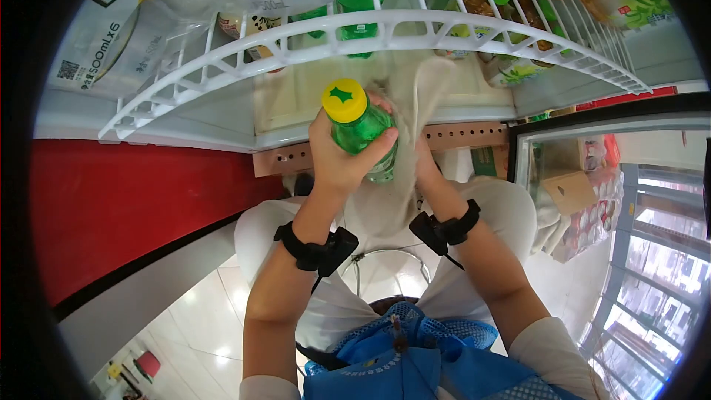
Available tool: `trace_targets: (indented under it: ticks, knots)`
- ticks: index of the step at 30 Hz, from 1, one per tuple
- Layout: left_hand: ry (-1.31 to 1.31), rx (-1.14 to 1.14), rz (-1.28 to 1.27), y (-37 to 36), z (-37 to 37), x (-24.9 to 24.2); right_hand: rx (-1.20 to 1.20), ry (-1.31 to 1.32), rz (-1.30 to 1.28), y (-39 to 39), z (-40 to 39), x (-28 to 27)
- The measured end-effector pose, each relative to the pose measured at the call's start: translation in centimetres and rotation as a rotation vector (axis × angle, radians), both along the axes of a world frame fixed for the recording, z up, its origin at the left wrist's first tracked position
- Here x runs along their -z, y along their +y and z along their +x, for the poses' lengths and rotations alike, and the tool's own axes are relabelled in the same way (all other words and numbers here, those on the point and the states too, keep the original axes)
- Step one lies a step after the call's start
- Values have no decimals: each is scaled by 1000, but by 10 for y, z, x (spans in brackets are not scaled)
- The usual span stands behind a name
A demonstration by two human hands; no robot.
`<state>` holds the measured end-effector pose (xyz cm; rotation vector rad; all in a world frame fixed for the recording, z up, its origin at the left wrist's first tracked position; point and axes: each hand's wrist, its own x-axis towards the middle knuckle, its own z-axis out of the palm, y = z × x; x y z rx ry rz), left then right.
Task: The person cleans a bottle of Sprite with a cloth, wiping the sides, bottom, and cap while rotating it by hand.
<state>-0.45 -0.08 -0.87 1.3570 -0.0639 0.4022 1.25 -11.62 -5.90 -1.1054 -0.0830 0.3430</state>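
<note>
My left hand [332, 154] is wrapped around a green plastic bottle [360, 132] with a yellow cap, its thumb across the front. The bottle is tilted, cap toward me, just in front of the open fridge. Against its right side lies a greyish-white cloth [416, 115], smeared by motion. My right hand [425, 164] grips this cloth, which covers most of its fingers. Both wrists wear black straps with small devices.
Above my hands curves a white wire shelf [333, 38] with bottles and plastic-wrapped packs on it. A red panel [133, 200] stands at left. The fridge's glass door [522, 155] is open at right. Cartons and packed cans [592, 215] stand beyond it.
</note>
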Motion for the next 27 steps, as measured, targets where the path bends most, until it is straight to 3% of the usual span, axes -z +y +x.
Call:
trace_targets:
  ticks: [4, 6, 8, 9, 10, 12, 13, 15, 16, 18, 19, 20, 22, 27]
  knots:
    - [20, -6, -89, 3, 0, 5, -239, 125, -137, -4, 5, -40]
    - [22, -16, -129, 5, 0, 4, -276, -701, -841, -17, 5, -27]
    - [-51, -79, -33, 11, 2, -1, -239, -666, -802, -14, 8, -18]
    - [-14, -216, -205, 12, 6, -3, -211, -626, -753, -10, 7, -12]
    - [-12, -218, -203, 14, 8, -3, -213, -625, -750, -4, 6, -18]
    - [-27, -423, -300, 17, 12, -5, -240, -27, -43, 4, 5, -34]
    - [-22, -438, -285, 19, 12, -6, -241, -28, -43, 4, 2, -42]
    - [-41, -442, -298, 16, 13, -8, -216, -416, -705, 4, -2, -52]
    - [-58, -445, -310, 15, 12, -9, -216, -415, -706, 11, -6, -26]
    - [-62, -413, -229, 14, 10, -7, 257, 79, -25, 29, -19, 47]
    - [-69, -384, -146, 14, 9, -6, 187, -3, -218, 22, -22, 30]
    - [-67, -385, -146, 14, 9, -5, 185, -2, -220, 21, -24, 25]
    - [-66, -327, -163, 14, 8, -5, 246, -438, -637, 21, -27, 17]
    - [5, -192, -11, 14, 2, -5, 128, -297, -396, 21, -16, 37]
